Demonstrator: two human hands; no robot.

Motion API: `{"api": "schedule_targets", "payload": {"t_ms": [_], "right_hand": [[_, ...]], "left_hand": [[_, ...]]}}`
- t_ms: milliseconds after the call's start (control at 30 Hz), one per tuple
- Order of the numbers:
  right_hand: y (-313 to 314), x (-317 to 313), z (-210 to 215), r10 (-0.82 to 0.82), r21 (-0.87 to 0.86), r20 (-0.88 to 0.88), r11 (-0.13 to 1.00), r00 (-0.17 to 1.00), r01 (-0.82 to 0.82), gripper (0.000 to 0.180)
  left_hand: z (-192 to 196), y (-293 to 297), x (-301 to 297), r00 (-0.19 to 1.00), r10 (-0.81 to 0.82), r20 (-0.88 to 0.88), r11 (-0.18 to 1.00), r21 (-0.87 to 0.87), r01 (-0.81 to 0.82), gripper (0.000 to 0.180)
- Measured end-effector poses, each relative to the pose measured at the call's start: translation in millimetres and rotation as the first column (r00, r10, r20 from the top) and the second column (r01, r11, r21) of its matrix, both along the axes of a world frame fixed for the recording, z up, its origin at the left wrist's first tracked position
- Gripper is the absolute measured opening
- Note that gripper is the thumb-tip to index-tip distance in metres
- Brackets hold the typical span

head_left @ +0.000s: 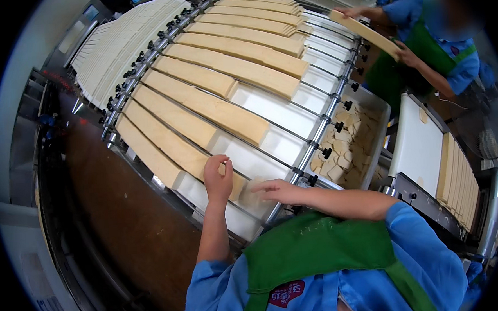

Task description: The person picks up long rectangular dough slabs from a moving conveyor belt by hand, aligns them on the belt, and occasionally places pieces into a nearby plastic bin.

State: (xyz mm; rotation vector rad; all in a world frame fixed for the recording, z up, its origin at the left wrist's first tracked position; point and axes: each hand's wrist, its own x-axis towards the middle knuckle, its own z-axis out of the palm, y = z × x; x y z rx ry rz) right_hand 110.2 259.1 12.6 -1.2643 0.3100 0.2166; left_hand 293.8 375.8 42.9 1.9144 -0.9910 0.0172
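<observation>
My left hand point(218, 179) presses flat, fingers open, on the near end of a long tan slab point(176, 141) at the conveyor's point(269, 106) near edge, while my right hand point(276, 190) pinches a small broken piece point(251, 190) just beside it. More slabs lie across the rods toward the far end, and a bin of scraps point(347, 144) stands off the right edge.

matt, doughy tan strips point(213, 109) lie on shiny metal rods point(293, 130).
</observation>
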Motion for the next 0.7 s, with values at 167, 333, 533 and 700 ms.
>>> {"api": "schedule_targets", "payload": {"t_ms": [167, 333, 533, 700], "right_hand": [[-49, -91, 2, -0.204, 0.182, 0.020, 0.963, 0.979, 0.197, 0.023], [-90, -203, -41, -0.641, 0.113, -0.158, 0.744, 0.751, 0.658, 0.021], [-82, -295, -53, -0.870, -0.015, -0.096, 0.487, 0.483, 0.874, 0.021], [-92, -361, -55, -0.931, -0.049, 0.058, 0.357, 0.360, 0.933, 0.017]], "left_hand": [[-15, 1, -28, 0.994, -0.062, -0.094, 0.998, 0.004, 0.062, 0.006], [-26, -23, -52, 0.969, -0.108, -0.220, 0.993, 0.023, 0.116, 0.008], [-19, -102, -102, 0.898, -0.266, -0.351, 0.963, -0.051, 0.265, 0.010], [-19, -178, -169, 0.832, -0.473, -0.289, 0.878, -0.074, 0.473, 0.016]]}}
